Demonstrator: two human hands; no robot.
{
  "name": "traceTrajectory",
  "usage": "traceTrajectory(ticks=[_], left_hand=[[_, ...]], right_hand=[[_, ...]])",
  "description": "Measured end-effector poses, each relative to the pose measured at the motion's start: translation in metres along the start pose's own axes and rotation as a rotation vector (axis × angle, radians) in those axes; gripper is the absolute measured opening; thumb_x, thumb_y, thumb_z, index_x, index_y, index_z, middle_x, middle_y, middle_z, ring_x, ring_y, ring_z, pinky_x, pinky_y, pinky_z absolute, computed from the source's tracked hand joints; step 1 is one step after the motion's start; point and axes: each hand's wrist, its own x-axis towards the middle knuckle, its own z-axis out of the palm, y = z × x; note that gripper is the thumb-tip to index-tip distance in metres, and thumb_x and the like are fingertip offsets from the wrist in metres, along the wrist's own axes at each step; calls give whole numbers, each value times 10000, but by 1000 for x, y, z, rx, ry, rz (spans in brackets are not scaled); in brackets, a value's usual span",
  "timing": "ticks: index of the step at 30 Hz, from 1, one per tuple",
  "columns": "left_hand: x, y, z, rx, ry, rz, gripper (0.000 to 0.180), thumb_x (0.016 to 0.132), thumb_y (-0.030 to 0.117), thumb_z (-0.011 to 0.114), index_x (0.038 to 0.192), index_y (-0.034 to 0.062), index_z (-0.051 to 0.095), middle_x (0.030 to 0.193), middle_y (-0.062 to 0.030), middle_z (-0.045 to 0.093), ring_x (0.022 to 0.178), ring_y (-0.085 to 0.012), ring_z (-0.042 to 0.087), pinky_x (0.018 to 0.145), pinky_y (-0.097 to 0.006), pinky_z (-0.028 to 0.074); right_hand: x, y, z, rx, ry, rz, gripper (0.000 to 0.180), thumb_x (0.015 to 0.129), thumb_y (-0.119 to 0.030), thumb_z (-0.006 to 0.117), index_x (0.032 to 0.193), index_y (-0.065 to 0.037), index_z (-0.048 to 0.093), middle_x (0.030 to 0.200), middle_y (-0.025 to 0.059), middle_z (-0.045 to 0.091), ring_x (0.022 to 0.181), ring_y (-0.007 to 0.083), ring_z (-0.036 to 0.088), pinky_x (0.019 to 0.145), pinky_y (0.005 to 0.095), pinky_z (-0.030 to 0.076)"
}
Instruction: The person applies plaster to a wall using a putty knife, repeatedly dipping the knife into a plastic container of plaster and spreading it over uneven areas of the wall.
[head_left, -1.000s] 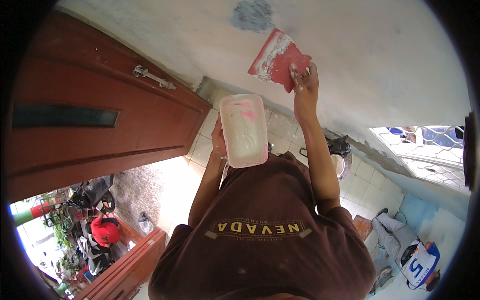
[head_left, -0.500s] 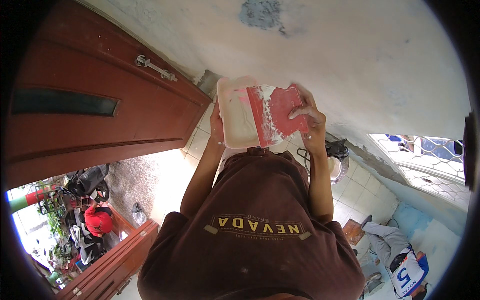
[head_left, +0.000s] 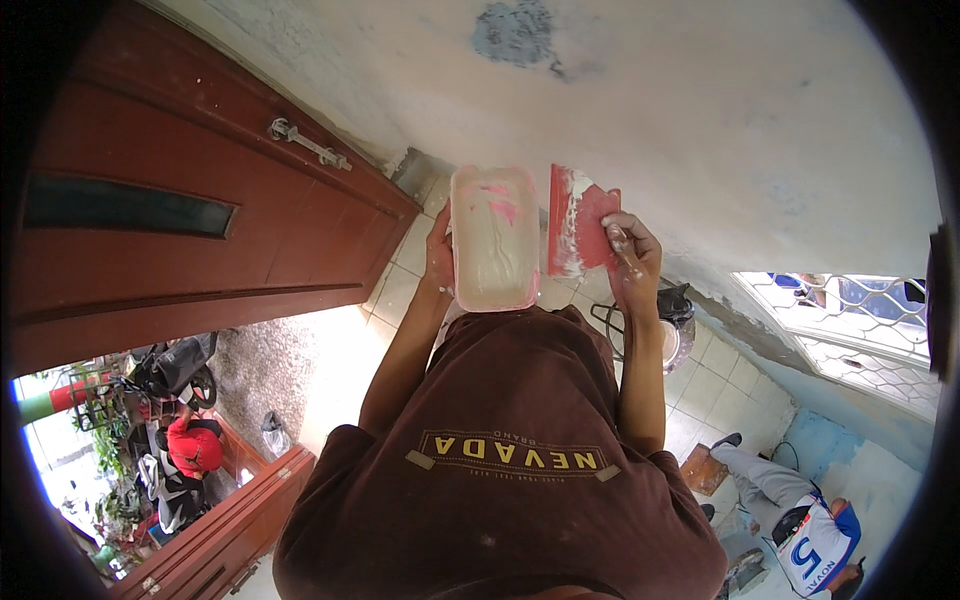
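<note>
My left hand (head_left: 440,252) grips the left side of a shallow rectangular tray (head_left: 494,286), which is coated inside with off-white putty and shows pink patches near its far end. In my right hand (head_left: 634,258) is a red putty scraper (head_left: 582,232), pinched between thumb and fingers. White putty clings in a ragged band along the scraper's left side. A narrow gap separates the scraper from the tray's right rim. Both are held in front of my chest, and putty smears mark my right fingers.
A patchy plastered wall (head_left: 700,130) rises ahead. At left stands a brown door (head_left: 200,140) with a metal handle. A bucket (head_left: 676,342) sits on the tiled floor to the right. One person (head_left: 800,520) is low at the right, another in red (head_left: 194,446) is outside.
The scraper has moved right, off the tray's edge, so it no longer overlaps the tray. The tray has shifted slightly right and toward me, showing more of its inside.
</note>
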Motion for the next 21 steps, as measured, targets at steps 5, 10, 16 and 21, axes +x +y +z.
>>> traceTrajectory(ticks=[5, 10, 16, 21], left_hand=[[7, -12, -5, -277, 48, -193, 624, 994, 493, 492, 1408, 27, 521, 1307, -141, 626, 1177, -273, 621, 1009, -427, 516], [7, -13, 14, -287, -94, -153, 605, 1017, 469, 467, 1444, 41, 475, 1357, -147, 589, 1207, -267, 602, 1036, -421, 496], [7, -19, 23, -209, -50, -134, 625, 1036, 495, 442, 1458, 33, 450, 1363, -136, 580, 1229, -249, 582, 1057, -401, 473], [5, -28, 18, -225, -19, -116, 618, 1043, 491, 433, 1446, 23, 454, 1352, -132, 588, 1210, -240, 592, 1047, -388, 481]], right_hand=[[13, -23, 34, 34, 92, -3, 429, 957, -57, 622, 1371, -13, 517, 1213, 116, 631, 1054, 116, 601, 908, 253, 500], [34, -24, 33, -248, 198, 88, 395, 962, -112, 663, 1333, -45, 547, 1015, 71, 701, 920, 80, 627, 782, 233, 509], [47, -41, 40, -498, 192, 89, 362, 942, -116, 703, 1286, -51, 609, 848, 15, 699, 751, 49, 589, 690, 210, 476], [48, -32, 37, -537, 217, 45, 363, 940, -110, 704, 1285, -49, 611, 859, 42, 720, 760, 55, 608, 675, 216, 482]])
